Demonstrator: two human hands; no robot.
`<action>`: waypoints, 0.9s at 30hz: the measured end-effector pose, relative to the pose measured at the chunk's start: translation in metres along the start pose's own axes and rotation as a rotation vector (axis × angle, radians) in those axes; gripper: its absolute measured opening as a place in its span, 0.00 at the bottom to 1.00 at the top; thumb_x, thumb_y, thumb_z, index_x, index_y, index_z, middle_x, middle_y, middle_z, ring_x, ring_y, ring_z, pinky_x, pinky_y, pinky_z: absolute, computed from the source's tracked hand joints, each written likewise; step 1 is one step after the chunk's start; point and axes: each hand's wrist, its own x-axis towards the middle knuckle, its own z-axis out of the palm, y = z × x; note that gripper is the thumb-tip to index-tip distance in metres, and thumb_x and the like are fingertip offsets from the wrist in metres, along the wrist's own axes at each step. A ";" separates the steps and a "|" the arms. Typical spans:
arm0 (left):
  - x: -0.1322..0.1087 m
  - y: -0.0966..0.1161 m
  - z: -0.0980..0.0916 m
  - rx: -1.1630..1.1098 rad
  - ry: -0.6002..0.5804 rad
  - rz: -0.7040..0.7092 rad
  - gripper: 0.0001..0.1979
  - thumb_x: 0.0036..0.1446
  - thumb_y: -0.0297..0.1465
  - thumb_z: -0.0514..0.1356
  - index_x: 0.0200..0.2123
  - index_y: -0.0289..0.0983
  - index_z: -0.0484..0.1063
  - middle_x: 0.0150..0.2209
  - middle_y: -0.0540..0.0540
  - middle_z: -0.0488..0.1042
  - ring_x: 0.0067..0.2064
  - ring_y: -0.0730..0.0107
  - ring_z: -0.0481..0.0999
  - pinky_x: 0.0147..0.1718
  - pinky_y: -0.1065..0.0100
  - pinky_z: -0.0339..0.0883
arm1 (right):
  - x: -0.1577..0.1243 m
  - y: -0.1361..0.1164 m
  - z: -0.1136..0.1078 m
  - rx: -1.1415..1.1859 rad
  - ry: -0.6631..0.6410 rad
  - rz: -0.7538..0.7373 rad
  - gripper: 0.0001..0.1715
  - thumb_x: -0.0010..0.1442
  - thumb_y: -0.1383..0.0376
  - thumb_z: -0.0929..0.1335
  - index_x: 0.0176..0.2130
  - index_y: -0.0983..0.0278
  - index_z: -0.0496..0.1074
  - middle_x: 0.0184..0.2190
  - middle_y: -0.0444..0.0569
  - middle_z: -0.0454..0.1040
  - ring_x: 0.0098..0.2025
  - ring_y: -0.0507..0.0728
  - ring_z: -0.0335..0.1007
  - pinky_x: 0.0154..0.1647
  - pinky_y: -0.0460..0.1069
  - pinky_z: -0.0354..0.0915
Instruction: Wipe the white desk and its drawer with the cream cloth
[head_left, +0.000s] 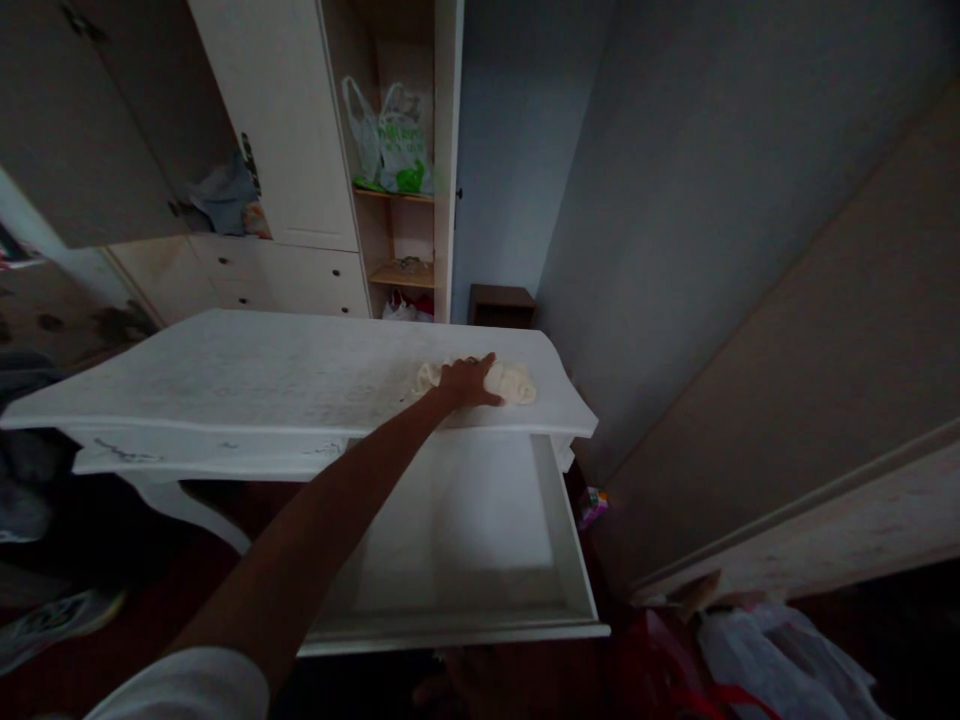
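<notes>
From the lower left my left arm reaches across to a white table with carved, curved edges. My left hand presses down on a crumpled cream cloth, thumb spread to the right, the other fingers bent over the fabric. The cloth lies on the right part of the tabletop and bulges out on both sides of the hand. Below it, a white drawer is pulled out, its inside showing. Under the drawer front is a dim skin-toned shape; whether it is my right hand or a foot is too dark to make out.
Behind the table stands a white wardrobe with open doors and a plastic bag on a shelf. A small brown cabinet is in the corner. On the floor at right are a purple box and plastic bags. A shoe lies lower left.
</notes>
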 end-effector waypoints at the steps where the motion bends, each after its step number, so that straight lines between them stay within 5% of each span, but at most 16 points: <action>1: -0.004 0.001 0.001 0.033 0.013 -0.004 0.49 0.45 0.50 0.66 0.67 0.44 0.52 0.60 0.31 0.65 0.58 0.37 0.67 0.53 0.43 0.61 | 0.004 0.001 0.004 0.036 -0.007 0.003 0.40 0.40 0.36 0.73 0.41 0.62 0.72 0.35 0.52 0.80 0.27 0.56 0.75 0.25 0.49 0.66; 5: -0.044 -0.003 0.001 0.093 0.071 0.040 0.39 0.50 0.43 0.63 0.64 0.44 0.56 0.55 0.35 0.69 0.53 0.46 0.72 0.48 0.52 0.65 | 0.002 -0.002 0.008 0.088 0.059 -0.032 0.46 0.34 0.34 0.74 0.41 0.64 0.71 0.35 0.52 0.81 0.28 0.53 0.74 0.22 0.44 0.61; 9: -0.115 -0.018 0.003 0.168 0.136 0.023 0.37 0.51 0.43 0.62 0.63 0.46 0.57 0.54 0.35 0.70 0.51 0.46 0.73 0.47 0.51 0.65 | -0.009 -0.010 0.006 0.096 0.071 -0.048 0.42 0.35 0.37 0.75 0.38 0.66 0.73 0.33 0.52 0.81 0.28 0.52 0.73 0.24 0.44 0.61; 13: -0.185 -0.048 0.017 0.243 0.053 0.142 0.35 0.51 0.45 0.62 0.62 0.47 0.60 0.55 0.34 0.70 0.54 0.42 0.71 0.50 0.49 0.64 | -0.009 -0.009 0.006 0.120 0.084 -0.062 0.38 0.37 0.40 0.76 0.37 0.66 0.74 0.32 0.52 0.81 0.28 0.52 0.72 0.25 0.45 0.62; 16: -0.213 -0.063 0.029 0.355 -0.006 0.056 0.32 0.53 0.37 0.61 0.62 0.44 0.62 0.54 0.31 0.71 0.52 0.41 0.72 0.48 0.46 0.65 | -0.008 -0.007 0.007 0.131 0.093 -0.069 0.37 0.39 0.41 0.77 0.37 0.66 0.75 0.31 0.52 0.80 0.28 0.53 0.72 0.26 0.46 0.62; 20: -0.212 -0.050 0.041 0.438 -0.014 -0.147 0.27 0.56 0.29 0.56 0.60 0.32 0.62 0.59 0.24 0.64 0.47 0.42 0.76 0.40 0.50 0.69 | -0.013 -0.008 0.008 0.135 0.081 -0.093 0.34 0.40 0.43 0.77 0.37 0.66 0.76 0.32 0.51 0.80 0.29 0.53 0.73 0.29 0.47 0.64; 24: -0.188 -0.038 0.056 0.309 -0.065 -0.275 0.35 0.55 0.36 0.61 0.62 0.25 0.57 0.60 0.18 0.60 0.48 0.41 0.77 0.38 0.54 0.72 | -0.013 -0.009 0.007 0.135 0.089 -0.114 0.31 0.43 0.45 0.77 0.37 0.65 0.76 0.32 0.50 0.80 0.29 0.53 0.72 0.29 0.47 0.64; 27: -0.172 -0.052 0.069 0.166 -0.013 -0.383 0.36 0.57 0.43 0.60 0.62 0.27 0.56 0.56 0.21 0.65 0.49 0.42 0.76 0.42 0.54 0.72 | -0.010 -0.005 0.007 0.151 0.090 -0.121 0.30 0.44 0.45 0.77 0.37 0.66 0.76 0.31 0.51 0.80 0.29 0.53 0.73 0.28 0.47 0.63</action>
